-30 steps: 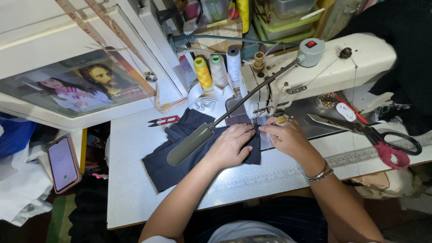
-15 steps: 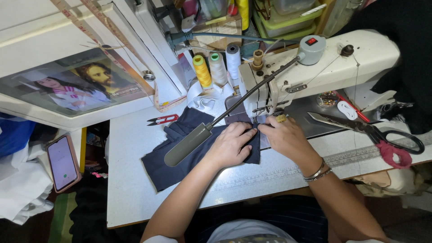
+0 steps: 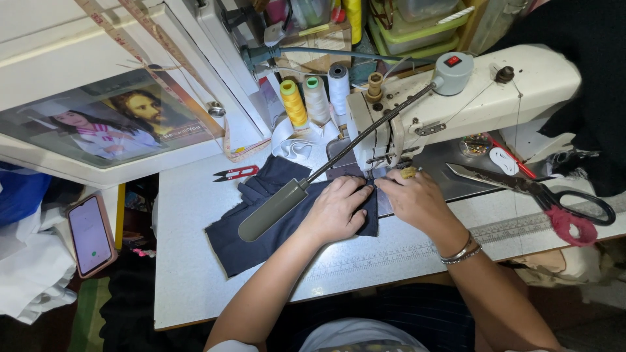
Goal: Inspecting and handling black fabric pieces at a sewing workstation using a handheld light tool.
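Now both hands press the dark fabric [image 3: 261, 221] flat at the sewing machine [image 3: 456, 98]: left hand [image 3: 336, 212] fingers together, right hand [image 3: 417, 202] apparently pinching its edge. Best to keep the cloth taut and fingertips off the needle.

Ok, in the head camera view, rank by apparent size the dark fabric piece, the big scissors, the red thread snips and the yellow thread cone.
1. Dark fabric piece, largest though partly covered.
2. Big scissors.
3. Yellow thread cone and red thread snips look about alike; I can't rank them.
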